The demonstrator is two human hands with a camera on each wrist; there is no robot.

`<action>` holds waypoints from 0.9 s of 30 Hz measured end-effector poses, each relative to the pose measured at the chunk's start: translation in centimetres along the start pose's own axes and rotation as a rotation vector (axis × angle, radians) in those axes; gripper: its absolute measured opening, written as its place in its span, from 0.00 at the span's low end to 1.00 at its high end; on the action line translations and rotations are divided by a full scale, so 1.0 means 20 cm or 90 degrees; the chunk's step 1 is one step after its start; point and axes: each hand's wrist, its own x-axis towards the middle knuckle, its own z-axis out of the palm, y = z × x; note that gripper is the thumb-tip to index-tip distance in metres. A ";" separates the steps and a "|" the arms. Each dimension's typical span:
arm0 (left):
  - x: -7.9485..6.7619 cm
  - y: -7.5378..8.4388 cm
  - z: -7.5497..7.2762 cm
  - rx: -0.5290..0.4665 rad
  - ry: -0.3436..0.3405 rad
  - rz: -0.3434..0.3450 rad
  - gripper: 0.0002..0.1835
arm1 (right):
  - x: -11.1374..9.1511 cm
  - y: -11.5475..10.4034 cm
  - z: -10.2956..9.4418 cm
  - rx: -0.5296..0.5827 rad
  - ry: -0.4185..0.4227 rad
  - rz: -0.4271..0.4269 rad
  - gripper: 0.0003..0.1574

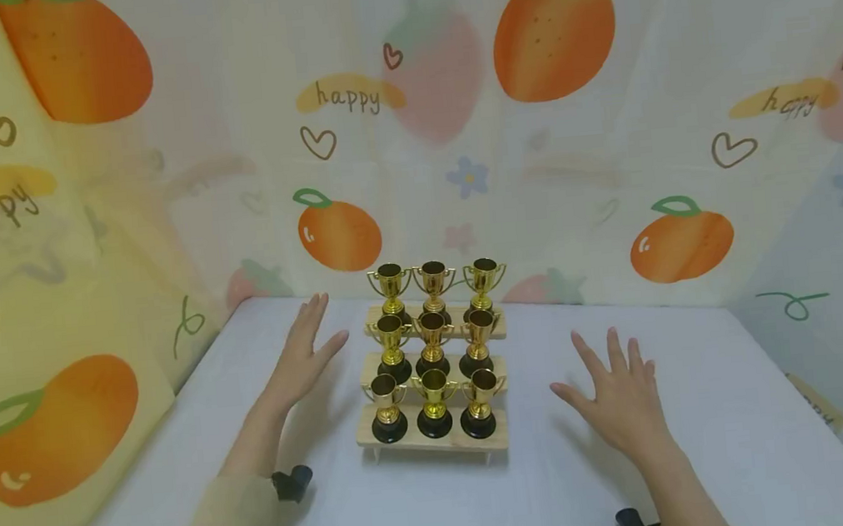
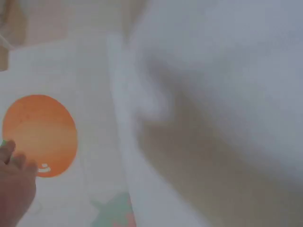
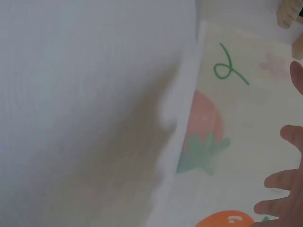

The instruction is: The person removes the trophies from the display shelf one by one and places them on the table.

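Gold trophies (image 1: pixel 432 336) between both grips (image 1: pixel 302 364) (image 1: pixel 624 402)

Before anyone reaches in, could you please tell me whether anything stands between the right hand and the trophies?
Nothing visible does: only white tabletop lies between the right hand and the trophies on the wooden stand.

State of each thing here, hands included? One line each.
Left hand: open, empty, apart from the stand
Right hand: open, empty, fingers spread
Wooden stand: upright, three trophies per tier
Front-row trophies: upright
Middle-row trophies: upright
Back-row trophies: upright
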 end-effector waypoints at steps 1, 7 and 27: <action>0.02 0.01 0.00 -0.067 0.004 0.014 0.39 | 0.00 -0.01 0.00 -0.001 0.006 -0.004 0.53; 0.07 0.05 0.06 -0.351 -0.004 0.030 0.29 | -0.01 -0.05 0.02 -0.009 0.016 -0.029 0.51; 0.04 -0.02 0.22 -0.474 -0.041 0.052 0.26 | -0.03 -0.17 0.05 0.002 0.020 -0.063 0.49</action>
